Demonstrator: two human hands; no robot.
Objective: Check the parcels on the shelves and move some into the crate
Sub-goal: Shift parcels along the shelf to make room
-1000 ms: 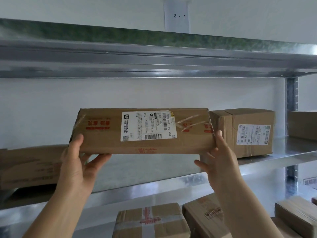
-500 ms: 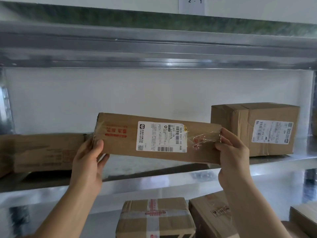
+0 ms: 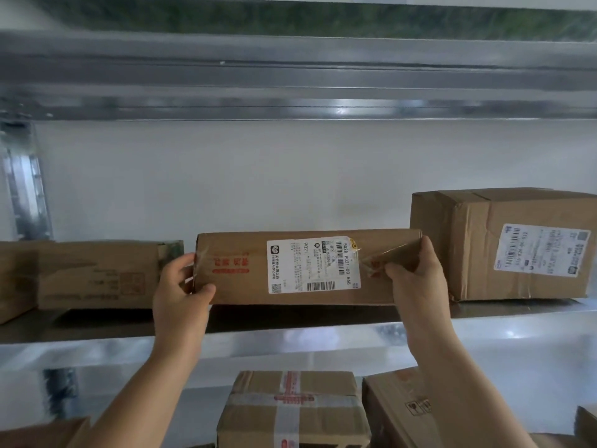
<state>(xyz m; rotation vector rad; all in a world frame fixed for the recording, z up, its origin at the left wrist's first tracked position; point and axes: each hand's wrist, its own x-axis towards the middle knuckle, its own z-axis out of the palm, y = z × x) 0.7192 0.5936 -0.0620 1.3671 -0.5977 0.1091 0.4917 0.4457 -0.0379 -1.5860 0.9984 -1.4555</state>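
A long flat cardboard parcel point(image 3: 252, 286) with a white shipping label and red print rests on the metal shelf point(image 3: 290, 341), label facing me. My left hand point(image 3: 181, 292) grips its left end and my right hand point(image 3: 416, 276) grips its right end, fingers wrapped over the taped corner. To its left lies a low brown parcel point(image 3: 97, 276). To its right stands a taller box point(image 3: 504, 244) with a white label. No crate is in view.
The shelf above point(image 3: 290, 79) hangs close overhead. On the lower shelf sit a taped box point(image 3: 290, 412) and another box point(image 3: 397, 412) at its right. A metal upright point(image 3: 26, 185) stands at the left. More cardboard shows at the bottom corners.
The long parcel has come down and back from mid-air onto the shelf, between the two other parcels. Both hands moved with it and still hold its ends.
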